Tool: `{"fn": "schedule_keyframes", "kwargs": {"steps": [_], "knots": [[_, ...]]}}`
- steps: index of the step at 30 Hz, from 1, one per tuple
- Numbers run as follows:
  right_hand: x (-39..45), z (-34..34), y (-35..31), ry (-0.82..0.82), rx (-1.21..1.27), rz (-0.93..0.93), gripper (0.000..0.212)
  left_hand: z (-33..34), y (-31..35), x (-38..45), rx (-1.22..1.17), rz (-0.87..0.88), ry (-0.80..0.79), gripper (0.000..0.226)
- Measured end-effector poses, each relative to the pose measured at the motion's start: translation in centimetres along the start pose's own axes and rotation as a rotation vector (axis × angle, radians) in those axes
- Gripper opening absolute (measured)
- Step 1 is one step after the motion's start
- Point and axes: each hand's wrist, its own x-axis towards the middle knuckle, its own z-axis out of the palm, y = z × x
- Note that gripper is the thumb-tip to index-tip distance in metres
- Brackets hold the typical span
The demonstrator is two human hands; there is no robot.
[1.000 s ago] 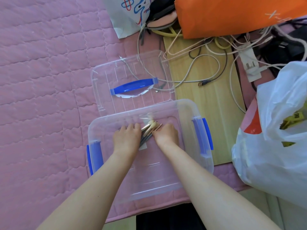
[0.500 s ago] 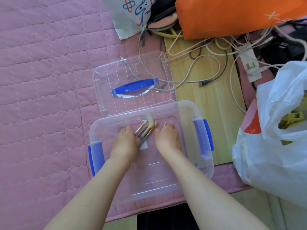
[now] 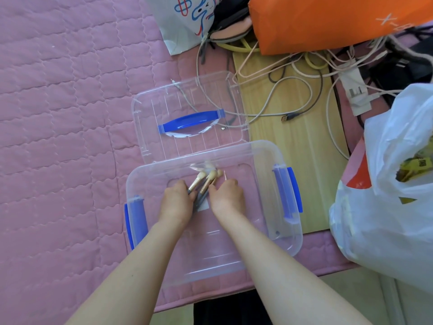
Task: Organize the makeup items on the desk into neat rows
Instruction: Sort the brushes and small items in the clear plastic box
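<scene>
Inside the clear box (image 3: 264, 160), the makeup brushes (image 3: 203, 184) are gripped between the left hand (image 3: 176, 202) and right hand (image 3: 226, 195), fingers curled around them.

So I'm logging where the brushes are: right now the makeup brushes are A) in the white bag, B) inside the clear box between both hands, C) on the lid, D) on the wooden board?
B: the brushes lie in the clear box, with the left hand and right hand on either side of them; the lid behind holds none.
</scene>
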Motion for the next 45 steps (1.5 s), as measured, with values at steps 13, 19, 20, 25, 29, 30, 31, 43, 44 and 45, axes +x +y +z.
{"fn": "schedule_keyframes", "kwargs": {"steps": [13, 19, 20, 25, 29, 30, 31, 43, 44, 45], "knots": [[-0.7, 0.5, -0.9, 0.047, -0.02, -0.003, 0.031, -0.4, 0.1, -0.2, 0.107, 0.048, -0.092, 0.029], [-1.1, -0.2, 0.0, 0.002, 0.313, 0.053, 0.027, -1.2, 0.9, -1.0, -0.048, -0.053, -0.272, 0.031], [-1.0, 0.1, 0.1, -0.002, 0.383, 0.085, 0.02, -1.4, 1.1, -1.3, -0.076, -0.055, -0.27, 0.031], [-1.7, 1.8, -0.9, -0.049, 0.518, 0.129, 0.017, -2.0, 0.8, -3.1, -0.258, -0.023, -0.185, 0.04], [-2.0, 2.5, -0.9, 0.005, 0.243, -0.002, 0.028, -1.9, -0.4, -3.8, -0.336, -0.018, -0.175, 0.027], [-1.9, 2.5, -0.7, 0.016, 0.181, -0.023, 0.028, -2.0, -0.6, -4.0, -0.365, -0.024, -0.178, 0.024], [-1.9, 2.4, -0.7, 0.016, 0.131, -0.034, 0.028, -2.0, -0.7, -4.3, -0.404, -0.037, -0.184, 0.021], [-3.5, -1.9, 0.0, -0.085, 0.01, -0.198, 0.028, -3.3, 0.6, -5.9, -0.688, -0.19, -0.259, 0.012], [-3.9, -2.3, 0.2, -0.092, 0.02, -0.221, 0.028, -3.4, 0.8, -6.2, -0.711, -0.191, -0.259, 0.011], [-4.2, -2.7, 0.3, -0.1, 0.04, -0.24, 0.027, -3.6, 1.0, -6.6, -0.731, -0.193, -0.249, 0.011]]}}
